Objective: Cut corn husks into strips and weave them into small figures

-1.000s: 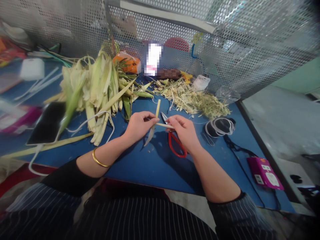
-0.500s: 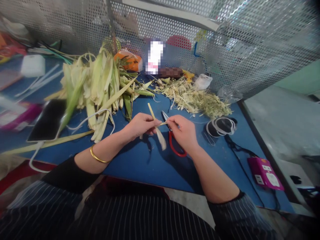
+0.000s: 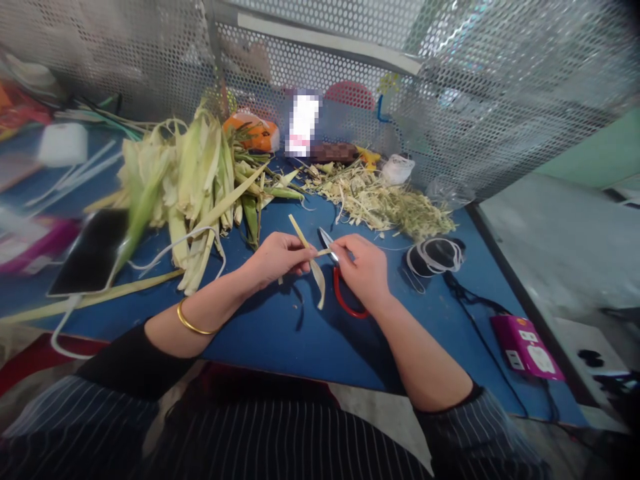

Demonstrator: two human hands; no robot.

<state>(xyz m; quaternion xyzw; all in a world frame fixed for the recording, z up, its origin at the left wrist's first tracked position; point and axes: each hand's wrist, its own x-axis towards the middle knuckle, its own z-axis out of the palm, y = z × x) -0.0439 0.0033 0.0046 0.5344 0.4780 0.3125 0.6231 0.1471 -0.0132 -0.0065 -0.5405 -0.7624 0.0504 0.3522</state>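
Note:
Between thumb and fingers, my left hand [image 3: 286, 258] pinches a pale strip of husk-like leaf [image 3: 319, 283], which runs from upper left to lower right. My right hand [image 3: 364, 267] is closed on the thin end of a strip that stretches across from the left fingertips. Partly under my right hand lies a pair of scissors [image 3: 339, 291] with red handles, its blades pointing up and left on the blue table [image 3: 280, 340]. To the left is a heap of long, pale green leaf husks [image 3: 187, 180]. Shredded husk scraps [image 3: 385, 200] are piled beyond my right hand.
A smartphone [image 3: 90, 250] with a white cable lies at left. A black object wrapped in pale cord [image 3: 434, 257] and a purple power strip [image 3: 527, 347] sit at right. Behind stand an orange packet [image 3: 253, 131], a lit, blurred-out screen [image 3: 304, 123] and a perforated metal panel [image 3: 320, 60].
Both hands stay close together on the strips, with only slight finger movement. The lower end of the pale strip has turned and looks narrower. The whole view has shifted a little.

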